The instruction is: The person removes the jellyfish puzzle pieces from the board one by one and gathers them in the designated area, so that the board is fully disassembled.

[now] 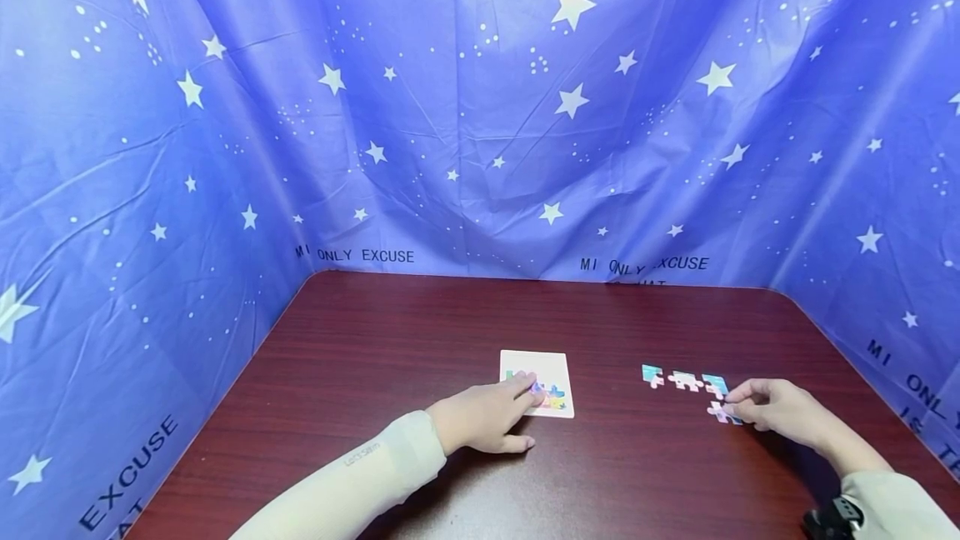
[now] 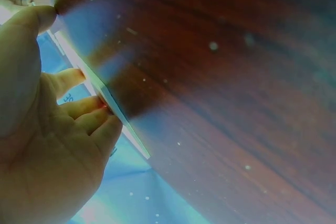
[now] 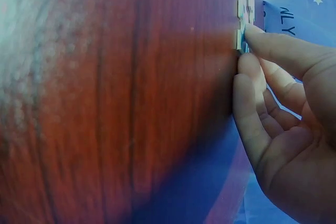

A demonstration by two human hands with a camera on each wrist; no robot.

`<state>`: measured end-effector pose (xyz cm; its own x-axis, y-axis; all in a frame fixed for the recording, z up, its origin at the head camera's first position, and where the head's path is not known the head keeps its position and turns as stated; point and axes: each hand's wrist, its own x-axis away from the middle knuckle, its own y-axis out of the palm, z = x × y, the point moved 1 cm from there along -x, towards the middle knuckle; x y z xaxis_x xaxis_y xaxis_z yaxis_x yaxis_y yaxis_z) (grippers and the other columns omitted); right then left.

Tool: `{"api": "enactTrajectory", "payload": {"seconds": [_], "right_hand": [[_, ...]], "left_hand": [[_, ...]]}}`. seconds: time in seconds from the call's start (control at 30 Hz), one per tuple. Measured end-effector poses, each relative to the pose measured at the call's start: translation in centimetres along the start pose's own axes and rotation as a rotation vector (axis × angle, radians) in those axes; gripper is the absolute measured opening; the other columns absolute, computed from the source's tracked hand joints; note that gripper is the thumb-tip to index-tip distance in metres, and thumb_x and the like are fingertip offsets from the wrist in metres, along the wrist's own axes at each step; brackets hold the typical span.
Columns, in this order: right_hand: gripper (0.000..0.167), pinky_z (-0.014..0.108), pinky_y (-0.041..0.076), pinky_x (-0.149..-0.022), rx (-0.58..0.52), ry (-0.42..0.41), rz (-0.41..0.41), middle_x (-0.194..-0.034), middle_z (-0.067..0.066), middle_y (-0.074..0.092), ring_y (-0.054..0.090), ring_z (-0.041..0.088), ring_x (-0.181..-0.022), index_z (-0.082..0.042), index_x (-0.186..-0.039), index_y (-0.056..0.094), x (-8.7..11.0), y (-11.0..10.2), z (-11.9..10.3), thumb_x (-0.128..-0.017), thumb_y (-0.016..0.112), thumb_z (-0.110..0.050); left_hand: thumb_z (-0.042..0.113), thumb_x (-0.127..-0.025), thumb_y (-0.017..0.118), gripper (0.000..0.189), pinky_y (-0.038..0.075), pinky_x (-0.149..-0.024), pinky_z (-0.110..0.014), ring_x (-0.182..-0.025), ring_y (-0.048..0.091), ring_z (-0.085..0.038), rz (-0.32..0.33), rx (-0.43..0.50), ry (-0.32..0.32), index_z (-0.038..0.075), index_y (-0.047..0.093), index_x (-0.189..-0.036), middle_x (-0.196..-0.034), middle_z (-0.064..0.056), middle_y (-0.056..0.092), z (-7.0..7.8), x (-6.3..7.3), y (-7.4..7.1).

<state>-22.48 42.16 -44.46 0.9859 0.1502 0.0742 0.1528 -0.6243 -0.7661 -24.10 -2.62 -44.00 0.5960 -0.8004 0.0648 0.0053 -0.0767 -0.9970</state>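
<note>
A white-bordered puzzle board [image 1: 532,359] with a colourful picture area lies on the table. My left hand [image 1: 486,417] rests on it, fingers extended over the picture and thumb on the tabletop; in the left wrist view the fingertips meet the board's edge [image 2: 137,142]. To the right, my right hand [image 1: 780,413] pinches a small jigsaw piece [image 3: 239,39] at the near end of a group of pieces. Its fingers partly cover that piece. Beside it sits a pink and white piece [image 1: 720,412], with a blue and pink piece [image 1: 715,385] just behind.
A white piece [image 1: 686,380] and a teal-cornered piece [image 1: 651,375] extend the group leftward. The dark red wooden table [image 1: 405,315] is enclosed by a blue star-printed cloth [image 1: 465,107] at the back and sides. A black device [image 1: 834,517] sits at the right wrist.
</note>
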Motion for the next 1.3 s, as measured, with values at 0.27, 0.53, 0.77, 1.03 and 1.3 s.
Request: {"api": "enactTrajectory", "payload": {"seconds": [0.27,0.53,0.77,1.03,1.3], "right_hand": [[0.020,0.025,0.050,-0.060,-0.011,0.020,0.001,-0.082,0.003,0.067,0.058,0.008,-0.067,0.001,-0.101,0.069,-0.1,-0.1,-0.1,-0.092,0.072,-0.016],[0.021,0.026,0.050,-0.060,0.009,-0.006,0.000,-0.079,0.003,0.065,0.059,0.009,-0.066,0.000,-0.101,0.068,0.0,-0.4,-0.6,-0.092,0.072,-0.018],[0.018,0.025,0.049,-0.060,0.055,-0.058,0.009,-0.082,0.000,0.067,0.058,0.008,-0.066,-0.004,-0.101,0.068,-0.4,-0.4,-2.2,-0.092,0.071,-0.019],[0.016,0.026,0.047,-0.054,0.021,-0.125,0.010,-0.075,-0.001,0.065,0.058,0.010,-0.061,-0.008,-0.098,0.068,-1.4,0.8,-5.5,-0.091,0.072,-0.021],[0.014,0.026,0.046,-0.051,0.002,-0.167,-0.015,-0.073,-0.002,0.061,0.055,0.010,-0.060,-0.010,-0.094,0.067,-3.1,2.8,-8.5,-0.089,0.075,-0.021]], "left_hand": [[0.051,-0.097,0.058,0.067,0.035,-0.111,-0.028,-0.145,0.034,-0.022,0.001,0.008,-0.002,0.013,0.045,-0.151,-0.158,-0.012,0.035,0.0,0.1,0.0],[0.050,-0.097,0.058,0.067,0.034,-0.112,-0.028,-0.145,0.033,-0.022,0.003,0.021,-0.004,0.013,0.045,-0.151,-0.158,-0.013,0.035,0.0,0.1,0.0],[0.050,-0.098,0.057,0.067,0.032,-0.113,-0.028,-0.146,0.032,-0.023,-0.010,0.018,-0.002,0.012,0.044,-0.152,-0.159,-0.013,0.033,0.0,0.1,0.0],[0.050,-0.098,0.057,0.068,0.031,-0.114,-0.029,-0.146,0.030,-0.023,-0.019,0.041,-0.006,0.013,0.043,-0.153,-0.160,-0.013,0.031,-0.1,0.1,-0.1],[0.050,-0.098,0.056,0.067,0.035,-0.112,-0.028,-0.146,0.031,-0.021,-0.015,0.020,-0.021,0.015,0.041,-0.154,-0.160,-0.011,0.033,0.1,0.2,-0.1]]}}
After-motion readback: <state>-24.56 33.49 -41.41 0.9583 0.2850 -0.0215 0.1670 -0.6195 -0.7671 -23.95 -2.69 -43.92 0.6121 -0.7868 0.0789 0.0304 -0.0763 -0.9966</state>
